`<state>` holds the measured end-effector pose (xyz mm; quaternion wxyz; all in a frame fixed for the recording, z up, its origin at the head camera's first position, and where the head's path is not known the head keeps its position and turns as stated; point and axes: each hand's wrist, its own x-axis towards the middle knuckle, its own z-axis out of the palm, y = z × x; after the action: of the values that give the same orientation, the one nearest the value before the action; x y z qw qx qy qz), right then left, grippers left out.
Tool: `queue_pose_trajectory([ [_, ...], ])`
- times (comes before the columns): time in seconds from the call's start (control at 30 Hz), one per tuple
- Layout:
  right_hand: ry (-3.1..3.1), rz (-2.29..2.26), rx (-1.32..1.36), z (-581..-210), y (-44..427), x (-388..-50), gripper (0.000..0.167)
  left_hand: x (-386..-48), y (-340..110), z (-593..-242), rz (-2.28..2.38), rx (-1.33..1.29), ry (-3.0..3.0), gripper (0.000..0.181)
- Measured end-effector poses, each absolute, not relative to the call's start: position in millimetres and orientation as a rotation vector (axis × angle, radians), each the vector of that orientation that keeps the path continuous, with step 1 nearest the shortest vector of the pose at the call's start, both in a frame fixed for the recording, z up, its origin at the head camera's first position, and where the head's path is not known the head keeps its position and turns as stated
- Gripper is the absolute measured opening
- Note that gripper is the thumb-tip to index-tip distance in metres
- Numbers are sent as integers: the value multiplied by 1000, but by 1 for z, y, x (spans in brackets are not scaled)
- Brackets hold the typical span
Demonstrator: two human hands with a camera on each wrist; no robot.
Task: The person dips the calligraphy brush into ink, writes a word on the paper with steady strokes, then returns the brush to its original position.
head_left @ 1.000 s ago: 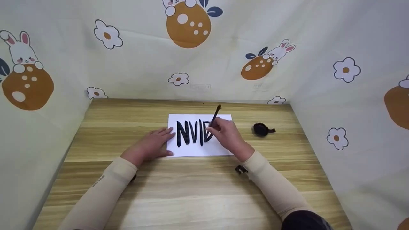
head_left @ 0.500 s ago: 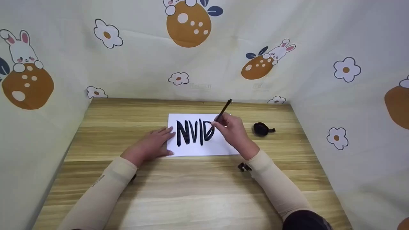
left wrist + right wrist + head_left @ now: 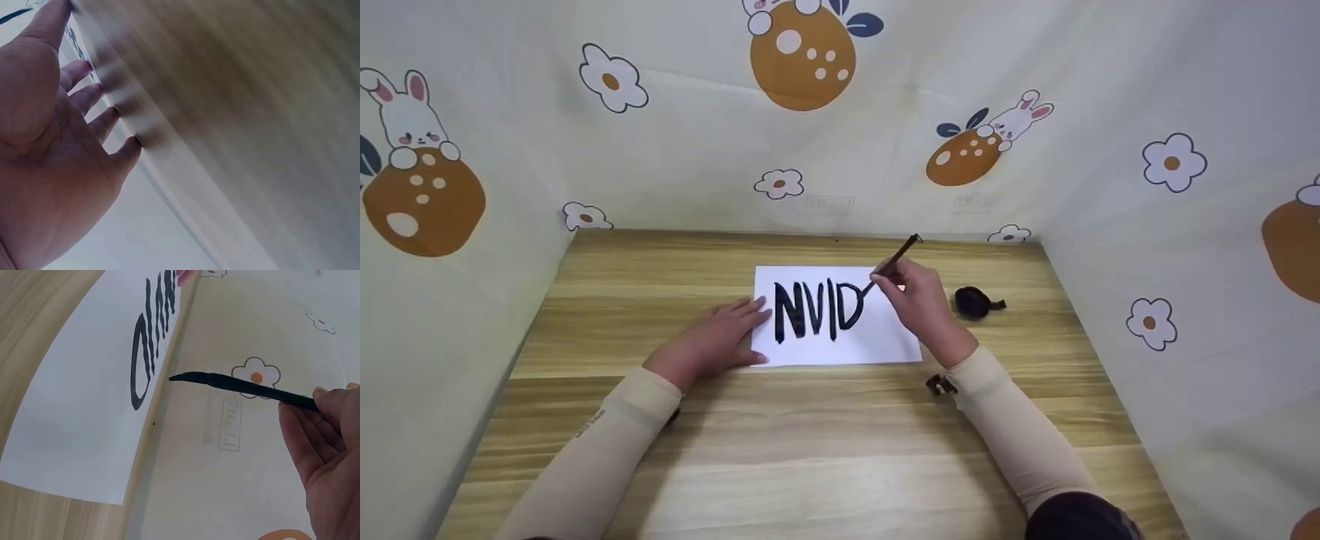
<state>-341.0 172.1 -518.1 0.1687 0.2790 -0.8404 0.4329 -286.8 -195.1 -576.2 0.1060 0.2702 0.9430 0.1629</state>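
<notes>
Inspector: Begin at the left edge of the counter (image 3: 825,442).

Clerk: The left hand (image 3: 711,339) lies on that side, fingers extended and gripping nothing, fingertips resting on the left margin of the paper (image 3: 881,341).

Inspector: Position of the paper?

Clerk: Flat, about midway between the counter's left and right edges, nearer the far edge than the near.

Inspector: Work done?

Clerk: Black lettering (image 3: 832,310) reads N, V, I, D. All four letters appear fully formed.

Inspector: Outstanding?

Clerk: The visible paper right of the D is unmarked. I judge the lettering part-way along, with room for more; the pictures do not settle it.

Inspector: The brush (image 3: 898,257)?

Clerk: Pinched between thumb and fingers of the right hand (image 3: 921,298), its upper end leaning toward the counter's far right corner. From the head, the tip lines up with the D's curve; the right wrist view shows it apart from the paper. I judge it lifted.

Inspector: Farthest right?

Clerk: A small black dish (image 3: 973,303) near the counter's right edge, touched by neither hand. Contents cannot be made out.
</notes>
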Motion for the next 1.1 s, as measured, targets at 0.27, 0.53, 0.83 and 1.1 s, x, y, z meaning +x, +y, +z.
queue_pose_trajectory([
  [0.27, -2442, 1124, 717, -526, 180, -357, 9, -288, -194, -576, 497, 800, 2779, 85],
  [0.53, -2469, 1108, 691, -532, 180, -369, 10, -287, -195, -575, 483, 799, 2779, 86],
  [0.83, -2520, 1145, 643, -539, 179, -376, 9, -288, -195, -575, 458, 799, 2784, 87],
  [1.1, -2518, 1193, 644, -541, 178, -376, 8, -286, -195, -574, 466, 795, 2778, 85],
])
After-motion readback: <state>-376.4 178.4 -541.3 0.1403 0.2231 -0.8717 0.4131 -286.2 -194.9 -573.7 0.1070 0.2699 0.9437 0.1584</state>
